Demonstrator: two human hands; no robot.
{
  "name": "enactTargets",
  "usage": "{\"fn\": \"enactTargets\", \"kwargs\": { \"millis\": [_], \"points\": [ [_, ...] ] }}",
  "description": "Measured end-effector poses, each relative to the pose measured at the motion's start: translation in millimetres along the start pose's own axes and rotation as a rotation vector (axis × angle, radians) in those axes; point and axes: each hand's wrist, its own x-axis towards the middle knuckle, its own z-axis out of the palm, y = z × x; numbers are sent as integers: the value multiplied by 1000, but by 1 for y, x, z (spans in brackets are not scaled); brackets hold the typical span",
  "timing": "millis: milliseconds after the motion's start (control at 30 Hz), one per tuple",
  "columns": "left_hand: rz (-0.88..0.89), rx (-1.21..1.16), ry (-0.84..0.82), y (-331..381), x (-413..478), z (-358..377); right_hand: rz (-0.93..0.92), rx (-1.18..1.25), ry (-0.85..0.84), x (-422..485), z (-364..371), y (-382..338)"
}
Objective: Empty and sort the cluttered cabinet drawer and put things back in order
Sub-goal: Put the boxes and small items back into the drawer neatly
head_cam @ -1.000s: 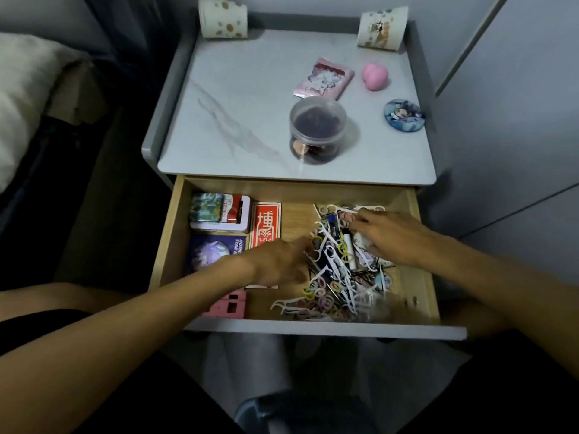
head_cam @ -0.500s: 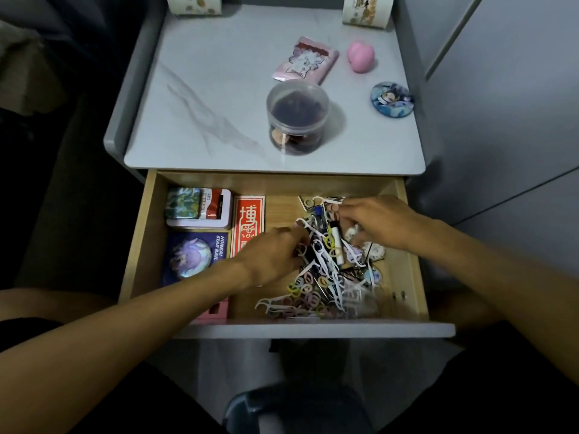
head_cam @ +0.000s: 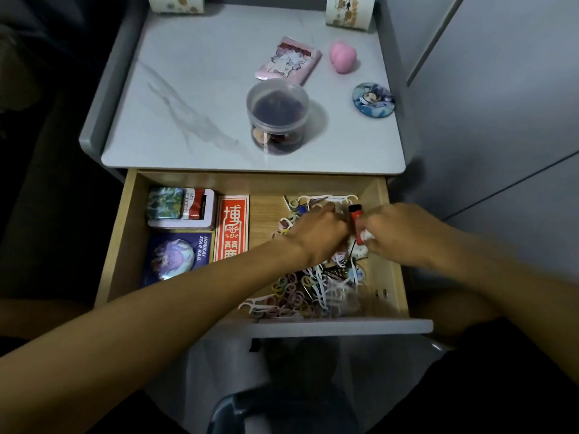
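A moment ago both hands lay flat on the heap with nothing lifted. Now the right hand (head_cam: 402, 234) pinches a red tube (head_cam: 356, 222) with a black cap (a lighter, perhaps) and holds it upright just above the clutter, so its grip is closed on that one piece. The left hand (head_cam: 316, 233) has slid toward the back of the drawer (head_cam: 117, 245), its fingers buried in the pile (head_cam: 297, 288) of white floss picks and coloured rings; I cannot tell whether its grip holds anything. I judge that sorting has barely begun: one item is picked out, and the tangle fills the drawer's right half. On the left the boxes lie in a neat block: a blue box (head_cam: 178, 258) reading "HONKAI STAR RAIL", a red box (head_cam: 233, 228) with large Chinese characters I cannot make out, and a tin (head_cam: 181, 208) whose small print is too fine to read. A clear jar (head_cam: 277, 117) stands on the counter (head_cam: 188, 73).
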Motion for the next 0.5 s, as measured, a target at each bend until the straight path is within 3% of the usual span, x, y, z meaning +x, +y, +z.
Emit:
{"fn": "enactTargets", "kwargs": {
  "millis": [200, 500],
  "points": [
    [11, 290, -262, -3, 14, 5, -80, -315, 85, 5, 21, -11],
    [-45, -19, -86, -11, 4, 18, 30, -404, 97, 11, 29, -23]
  ]
}}
